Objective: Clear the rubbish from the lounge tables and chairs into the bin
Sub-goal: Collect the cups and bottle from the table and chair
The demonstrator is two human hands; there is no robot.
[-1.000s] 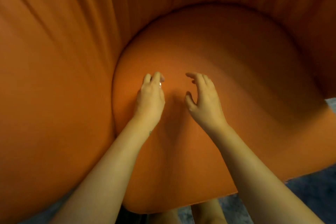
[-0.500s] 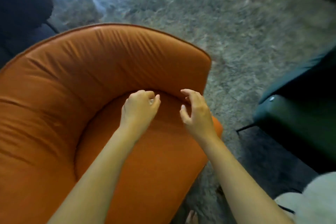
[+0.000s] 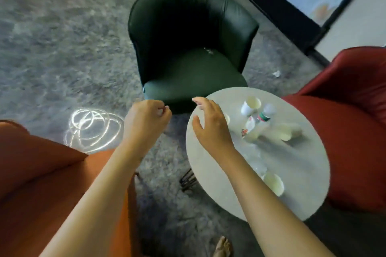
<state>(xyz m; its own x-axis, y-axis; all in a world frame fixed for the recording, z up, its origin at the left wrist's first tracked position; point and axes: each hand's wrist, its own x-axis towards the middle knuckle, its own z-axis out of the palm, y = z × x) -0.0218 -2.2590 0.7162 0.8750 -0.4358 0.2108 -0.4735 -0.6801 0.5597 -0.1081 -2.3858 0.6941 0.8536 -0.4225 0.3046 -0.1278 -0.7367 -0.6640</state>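
Fingers (image 3: 155, 104) of the left hand (image 3: 146, 121) were curled in against the thumb, as they would be round some small scrap, but blur hid whether anything lay between them, so what it held, if anything, could not be told. The right hand (image 3: 211, 125) was open, its fingers spread and relaxed above the near-left rim of the round pale grey desk (image 3: 302, 190), probably poised there because that rubbish was next to be gathered. The litter sat mostly toward the far side of the desk. One clear plastic bottle (image 3: 261, 120) with a white cap and a green-and-red label lay on its side. Three cream paper cups showed plainly: a tilted cup (image 3: 250, 105) at the far edge, a toppled cup (image 3: 287, 132) to the right and a near cup (image 3: 273, 184) by the front edge. What seemed a fourth peeped out behind the right hand. One small torn wrapper (image 3: 244, 131) lay beside the bottle. Three padded tub chairs ringed the desk: a dark green chair (image 3: 188, 16) beyond, an orange chair (image 3: 41, 183) on the left and a red chair (image 3: 351, 131) on the right. Two strays remained: a pale scrap (image 3: 208, 50) on the green seat and a white scrap (image 3: 276, 73) on the grey carpet (image 3: 62, 48). No bin was in view.
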